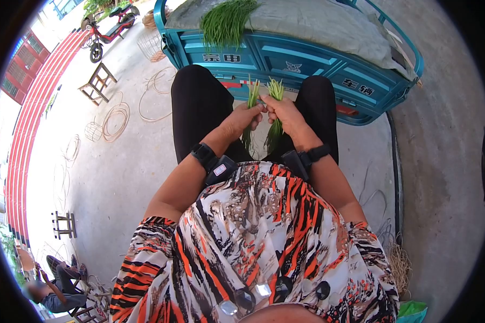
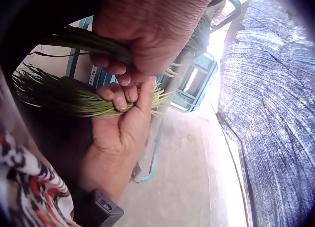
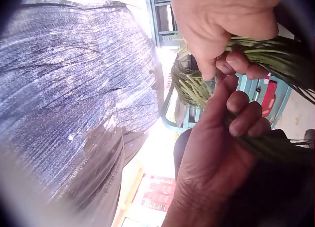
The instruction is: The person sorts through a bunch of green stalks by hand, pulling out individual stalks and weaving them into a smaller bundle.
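Before the seated person's knees, the left hand (image 1: 242, 119) grips a small bunch of green chives (image 1: 253, 96), pale cut ends up and dark leaf tips hanging down. Beside it the right hand (image 1: 286, 114) holds a second bunch of chives (image 1: 275, 89) the same way up. The thumbs and fingertips of both hands come together between the two bunches. In the left wrist view, the right hand's fingers (image 2: 118, 98) curl round its bunch (image 2: 64, 96) just below the pale ends. From the right wrist, the left hand (image 3: 209, 138) shows with its fingers bent; its bunch is partly in shadow.
A teal cargo tricycle (image 1: 318, 56) stands right ahead, with a heap of chives (image 1: 226, 24) on its grey cover (image 1: 307, 21). Wooden stools (image 1: 97, 83), wire coils (image 1: 116, 121) and a red scooter (image 1: 110, 33) are on the left. Another person (image 1: 59, 296) sits at lower left.
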Demonstrator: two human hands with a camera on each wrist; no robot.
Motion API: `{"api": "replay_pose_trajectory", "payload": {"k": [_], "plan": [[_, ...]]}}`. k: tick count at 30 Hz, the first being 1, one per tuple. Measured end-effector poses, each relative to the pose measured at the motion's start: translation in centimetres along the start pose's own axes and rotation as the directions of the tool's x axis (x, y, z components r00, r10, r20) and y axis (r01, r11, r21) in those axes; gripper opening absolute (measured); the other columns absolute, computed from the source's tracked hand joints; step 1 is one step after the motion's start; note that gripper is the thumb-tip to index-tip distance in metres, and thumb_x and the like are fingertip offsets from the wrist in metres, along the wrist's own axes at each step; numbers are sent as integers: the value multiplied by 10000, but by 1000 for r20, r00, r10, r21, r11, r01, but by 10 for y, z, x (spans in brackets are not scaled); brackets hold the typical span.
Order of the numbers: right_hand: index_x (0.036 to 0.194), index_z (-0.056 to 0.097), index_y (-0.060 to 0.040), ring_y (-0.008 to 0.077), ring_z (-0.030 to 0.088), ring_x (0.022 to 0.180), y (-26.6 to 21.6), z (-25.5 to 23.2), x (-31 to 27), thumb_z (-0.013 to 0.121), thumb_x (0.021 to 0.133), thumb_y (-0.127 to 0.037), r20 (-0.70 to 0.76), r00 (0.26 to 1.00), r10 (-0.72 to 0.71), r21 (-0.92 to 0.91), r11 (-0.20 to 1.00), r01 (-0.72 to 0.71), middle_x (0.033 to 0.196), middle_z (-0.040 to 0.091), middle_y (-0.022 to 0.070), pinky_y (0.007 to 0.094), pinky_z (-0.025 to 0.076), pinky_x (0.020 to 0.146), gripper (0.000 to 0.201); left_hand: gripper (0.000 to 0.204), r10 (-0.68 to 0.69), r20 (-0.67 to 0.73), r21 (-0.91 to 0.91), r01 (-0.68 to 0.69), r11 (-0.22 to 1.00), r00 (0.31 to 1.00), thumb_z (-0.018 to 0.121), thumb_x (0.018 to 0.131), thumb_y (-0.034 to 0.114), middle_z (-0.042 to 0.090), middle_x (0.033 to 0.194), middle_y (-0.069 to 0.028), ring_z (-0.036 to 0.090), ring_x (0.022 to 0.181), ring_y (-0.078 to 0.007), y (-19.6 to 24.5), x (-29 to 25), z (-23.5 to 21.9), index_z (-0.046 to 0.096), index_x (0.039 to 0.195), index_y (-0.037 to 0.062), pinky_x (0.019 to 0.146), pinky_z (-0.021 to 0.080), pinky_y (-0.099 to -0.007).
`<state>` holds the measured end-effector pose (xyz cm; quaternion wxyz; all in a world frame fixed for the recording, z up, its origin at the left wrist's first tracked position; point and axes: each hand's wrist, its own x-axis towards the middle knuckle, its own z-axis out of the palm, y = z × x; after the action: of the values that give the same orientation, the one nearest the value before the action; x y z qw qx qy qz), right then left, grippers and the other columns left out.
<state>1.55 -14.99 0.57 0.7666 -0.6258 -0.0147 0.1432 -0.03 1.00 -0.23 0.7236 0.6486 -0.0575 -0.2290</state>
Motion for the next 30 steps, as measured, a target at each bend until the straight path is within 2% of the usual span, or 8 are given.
{"api": "replay_pose_trajectory", "payload": {"k": [4, 7, 10, 14, 19, 22, 25, 30], "plan": [[800, 575, -32, 98, 429, 448, 3, -1, 2, 581, 846, -274, 20, 1000, 3, 3, 1000, -3, 594, 478, -5, 261, 369, 430, 246, 259, -29, 29, 19, 29, 999, 999, 472, 911, 279, 496, 668, 13, 439, 527, -83, 0, 1, -1, 547, 979, 41, 496, 360, -228], [849, 586, -49, 106, 429, 479, 6, -4, 5, 554, 868, -315, -46, 997, -64, 30, 997, 65, 627, 485, -4, 267, 378, 455, 269, 268, -51, 8, -4, 51, 999, 999, 474, 912, 268, 534, 707, -9, 485, 561, -94, 1, 1, -1, 548, 995, 23, 532, 408, -242], [829, 575, -54, 121, 429, 488, 3, -2, 5, 547, 869, -341, -114, 992, -51, 88, 994, 62, 625, 469, -1, 265, 375, 461, 291, 269, -75, -31, -79, 73, 994, 997, 478, 912, 247, 568, 750, -38, 535, 613, -119, 1, 1, 1, 549, 1006, 4, 603, 463, -264], [793, 555, -61, 105, 431, 492, -1, 0, 0, 572, 854, -351, -46, 997, -62, 97, 993, 66, 608, 439, -19, 261, 374, 461, 296, 265, -56, -82, -114, 46, 992, 995, 494, 904, 230, 582, 777, -65, 564, 647, -152, -5, 5, 1, 552, 995, -12, 679, 498, -286], [780, 564, -65, 87, 429, 475, -1, 1, 0, 616, 828, -312, 21, 1000, -21, -15, 1000, 21, 576, 434, -33, 248, 372, 450, 258, 254, -65, -81, 51, 69, 996, 995, 517, 873, 245, 547, 719, -38, 517, 592, -127, -8, 5, -5, 569, 950, 9, 554, 437, -261], [883, 601, -34, 95, 444, 482, -8, 7, -7, 620, 813, -283, 31, 998, -59, -196, 979, 64, 598, 476, -14, 243, 371, 438, 260, 233, -80, -28, 147, 84, 986, 996, 522, 861, 253, 515, 670, -20, 482, 555, -108, -2, 2, -2, 574, 905, 31, 504, 384, -245], [753, 573, -66, 79, 417, 465, -9, 9, -9, 618, 815, -263, -16, 998, -65, -192, 979, 61, 577, 446, -35, 240, 365, 443, 211, 226, -82, -25, 154, 84, 985, 996, 523, 858, 265, 491, 629, -8, 467, 529, -99, 1, -1, 3, 568, 872, 44, 488, 366, -237], [751, 570, -71, 77, 422, 483, -3, 4, -3, 602, 819, -254, -27, 999, -35, -131, 991, 31, 585, 450, -36, 242, 376, 460, 198, 286, -64, -51, 212, 74, 975, 997, 523, 871, 326, 463, 592, 6, 461, 511, -92, 6, -5, 6, 565, 876, 44, 485, 362, -236]]}}
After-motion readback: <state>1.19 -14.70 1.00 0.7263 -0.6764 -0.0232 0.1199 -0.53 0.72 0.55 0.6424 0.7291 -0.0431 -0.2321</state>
